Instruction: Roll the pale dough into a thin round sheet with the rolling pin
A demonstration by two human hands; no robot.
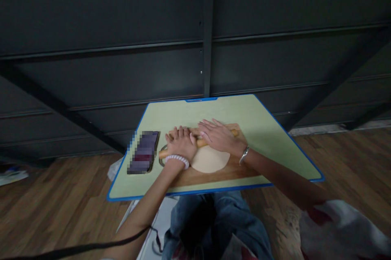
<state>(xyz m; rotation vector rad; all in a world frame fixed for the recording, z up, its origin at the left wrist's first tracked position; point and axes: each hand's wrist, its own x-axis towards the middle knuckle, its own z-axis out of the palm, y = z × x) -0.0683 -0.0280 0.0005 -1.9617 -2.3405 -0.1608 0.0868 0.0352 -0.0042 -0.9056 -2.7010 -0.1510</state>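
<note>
A wooden rolling pin (202, 143) lies slanted across a wooden board, its right end farther from me. My left hand (182, 144) rests palm down over the pin's left part, fingers spread and reaching past it. On the right part lies my right hand (220, 136), flat with its fingers stretched out. Neither hand wraps around the pin. Under and on the near side of the pin is a thin, pale, rounded sheet of dough (211, 160); its far side is hidden by the pin and hands. The board (195, 179) shows around it.
A light green table (265, 146) with a blue rim carries the board. Left of the board lies a phone (143, 152), its screen pixelated. Part of a metal ring (161, 161) shows beside the pin's left end. A dark panelled wall (137, 73) stands behind the table.
</note>
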